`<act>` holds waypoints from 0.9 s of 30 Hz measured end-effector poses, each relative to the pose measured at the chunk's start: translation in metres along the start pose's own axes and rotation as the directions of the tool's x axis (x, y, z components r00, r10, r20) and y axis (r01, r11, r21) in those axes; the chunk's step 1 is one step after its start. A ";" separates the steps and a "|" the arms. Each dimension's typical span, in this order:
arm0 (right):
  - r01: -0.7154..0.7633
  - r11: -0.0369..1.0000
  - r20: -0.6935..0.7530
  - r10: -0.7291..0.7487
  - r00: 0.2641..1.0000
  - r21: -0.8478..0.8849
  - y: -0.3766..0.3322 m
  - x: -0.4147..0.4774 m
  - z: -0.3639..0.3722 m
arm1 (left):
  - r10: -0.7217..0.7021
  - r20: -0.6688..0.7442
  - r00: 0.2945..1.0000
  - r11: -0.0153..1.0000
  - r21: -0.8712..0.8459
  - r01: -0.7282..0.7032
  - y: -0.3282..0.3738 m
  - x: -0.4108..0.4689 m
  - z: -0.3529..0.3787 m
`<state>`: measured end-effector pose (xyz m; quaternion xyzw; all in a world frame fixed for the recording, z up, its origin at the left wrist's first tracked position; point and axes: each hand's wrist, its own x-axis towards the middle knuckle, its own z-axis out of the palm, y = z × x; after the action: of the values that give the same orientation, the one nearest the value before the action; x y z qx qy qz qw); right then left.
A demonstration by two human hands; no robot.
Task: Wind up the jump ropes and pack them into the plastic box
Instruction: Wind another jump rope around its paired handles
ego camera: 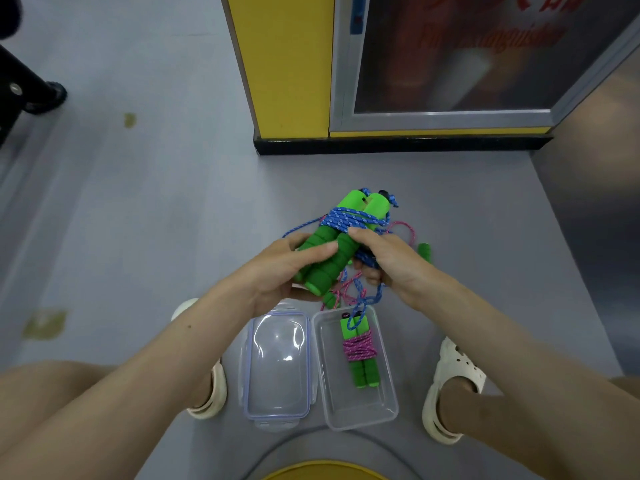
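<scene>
The blue jump rope [346, 220] is in your hands at the middle of the frame, above the floor. Its two green handles [372, 206] lie side by side, with several turns of blue cord bound across their upper half. Holding them as a pair gives the cord a firm core to wrap on.

Your left hand [287, 268] grips the lower, foam end of both handles, fingers curled over the top and thumb beneath. This leaves the upper part bare for more turns. Your right hand [388, 261] is closed round the slack cord, with its thumb laid forward against the wraps, likely to stop them loosening. A tail of blue cord hangs down from it towards the box, so I judge the winding unfinished.

Just below your hands, the plastic box [367, 410] stands open on the grey floor [156, 220]. A pink-wound rope [360, 351] already lies lengthwise in it towards the far end, with bare space beside it for the next bundle. The clear lid [277, 375] rests just to the left of the box, out of the way.

Behind your hands a loose pink rope [408, 233] sprawls on the floor, and one green handle [424, 252] shows at the right. A pale sandal [453, 375] flanks the box on the right.
</scene>
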<state>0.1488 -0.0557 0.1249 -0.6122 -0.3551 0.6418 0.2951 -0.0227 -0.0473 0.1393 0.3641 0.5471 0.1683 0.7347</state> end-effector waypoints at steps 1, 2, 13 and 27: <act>0.000 1.000 0.013 0.000 1.000 0.004 0.000 0.000 0.000 | 0.020 0.017 1.000 0.999 -0.032 -0.020 -0.001 0.000 -0.001; 0.004 1.000 0.025 -0.004 1.000 0.009 0.000 0.000 -0.001 | 0.047 0.006 0.999 0.997 -0.056 -0.047 -0.001 0.000 -0.002; 0.043 0.970 -0.037 -0.053 0.998 -0.239 0.008 0.004 -0.009 | 0.331 -0.274 0.903 0.940 0.175 -0.292 -0.003 0.009 0.001; 0.073 0.968 0.066 -0.058 0.996 -0.242 -0.001 -0.005 -0.002 | 0.855 -0.066 0.515 0.098 0.995 -0.035 -0.019 0.009 0.002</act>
<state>0.1509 -0.0590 0.1290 -0.6127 -0.4598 0.6010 0.2282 -0.0206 -0.0543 0.1198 0.7890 0.5891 0.1736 0.0159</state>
